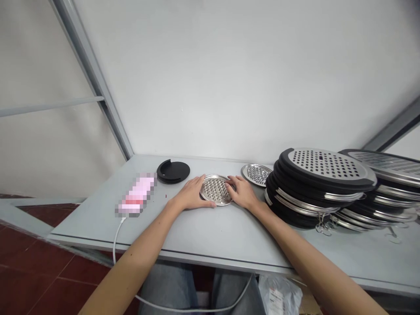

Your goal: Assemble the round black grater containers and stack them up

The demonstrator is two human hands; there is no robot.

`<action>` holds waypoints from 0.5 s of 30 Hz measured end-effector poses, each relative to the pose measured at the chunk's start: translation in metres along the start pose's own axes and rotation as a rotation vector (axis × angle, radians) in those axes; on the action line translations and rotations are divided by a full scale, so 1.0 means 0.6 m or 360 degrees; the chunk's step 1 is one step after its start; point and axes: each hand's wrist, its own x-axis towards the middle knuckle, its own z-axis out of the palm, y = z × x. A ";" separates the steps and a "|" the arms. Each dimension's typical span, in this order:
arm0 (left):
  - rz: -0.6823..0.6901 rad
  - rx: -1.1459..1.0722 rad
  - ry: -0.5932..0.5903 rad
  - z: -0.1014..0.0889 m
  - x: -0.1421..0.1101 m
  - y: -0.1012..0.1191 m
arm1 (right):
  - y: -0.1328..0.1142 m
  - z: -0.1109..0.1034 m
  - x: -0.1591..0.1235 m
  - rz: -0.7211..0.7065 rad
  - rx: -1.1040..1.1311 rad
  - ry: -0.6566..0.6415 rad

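White painted wall (229,78) fills the far side, w/ grey metal struts (88,57) running down it at left. Grey bench (229,247) sits below, red tile floor (42,271) showing past its left & near edges. Denim-covered knees (167,291) are under the near edge, beside a plastic bag (278,297) w/ a printed label, text too small to read.

Far right on the bench: two tilted stacks of black-rimmed round graters (308,188), top faces perforated steel, bright metal bands round the rims. Small metal rings (323,225) hang at the base of the left stack.

Centre of bench: small round perforated steel disc (216,190), shiny, w/ rows of raised holes, lying flat between the left hand (190,194) and right hand (239,192). Fingers (197,183) of both hands are spread wide, lying over its edges from each side, not curled round it.

Second steel disc (257,174) lies just beyond, next to the left stack. Black round lid (173,171) w/ a notch sits far left of the hands. Pink-and-white object (135,194) nearer left is blurred out; white cable (114,249) runs from it over the near edge.
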 end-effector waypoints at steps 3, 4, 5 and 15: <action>-0.0003 -0.0051 0.0011 -0.001 -0.001 0.001 | -0.001 0.000 -0.001 -0.0030 -0.0020 0.0012; -0.0002 -0.0066 0.0014 -0.001 -0.002 0.001 | -0.001 -0.001 -0.001 -0.0041 -0.0018 0.0012; -0.0001 -0.0079 0.0017 -0.001 -0.002 0.001 | -0.002 -0.001 -0.001 -0.0051 -0.0015 0.0010; 0.0083 -0.0064 0.0072 0.007 0.000 -0.015 | 0.008 0.005 -0.006 -0.0018 0.0126 -0.0007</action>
